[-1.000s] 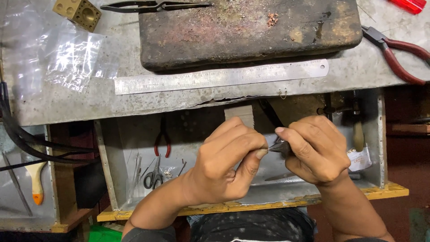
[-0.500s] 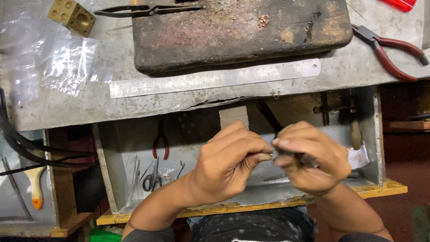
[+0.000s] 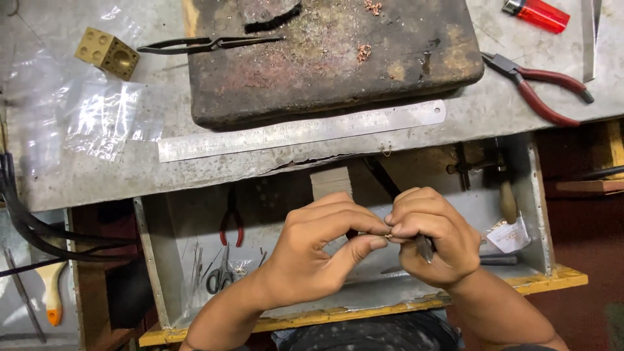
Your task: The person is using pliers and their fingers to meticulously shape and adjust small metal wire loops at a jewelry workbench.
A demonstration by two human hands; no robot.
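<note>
My hands at the bench drawer, pinching a tiny metal piece.

My left hand [image 3: 312,250] and right hand [image 3: 429,237] meet fingertip to fingertip, each grip closed on the small metal piece [image 3: 388,236]; the right also holds dark pliers [image 3: 424,247]. A clear plastic bag [image 3: 107,120] lies left on the grey metal bench [image 3: 494,110], beside a steel ruler [image 3: 299,130]; a white packet [image 3: 509,235] sits in the open drawer [image 3: 182,214].

You see grey bench [image 3: 78,169] up top. Dark block [image 3: 331,62] sits on it, long steel ruler [image 3: 302,130] just below. Gold cube [image 3: 107,53] at left, black tweezers [image 3: 208,44] beside. Red pliers [image 3: 539,88] and red lighter [image 3: 536,14] at right. Small scissors [image 3: 220,273] lie in metal tray [image 3: 153,260].
</note>
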